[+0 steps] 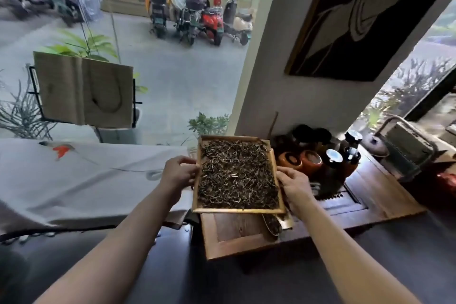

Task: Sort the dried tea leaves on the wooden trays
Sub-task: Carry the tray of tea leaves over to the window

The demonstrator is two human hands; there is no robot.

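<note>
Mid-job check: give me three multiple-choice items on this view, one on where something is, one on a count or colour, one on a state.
1. Where is the empty wooden tray?
A. Below the tray of tea leaves
B. On the grey cloth
C. Against the window

2. How many hands grip the tray of tea leaves?
A. None
B. One
C. Two

3. What state is the held tray in?
A. Bare
B. Covered with dried tea leaves
C. Turned upside down

Answers:
1 A: its bare floor shows beneath the held tray's near edge.
2 C: the left hand holds one side edge and the right hand the other.
3 B: dark leaves spread over its whole floor.
</note>
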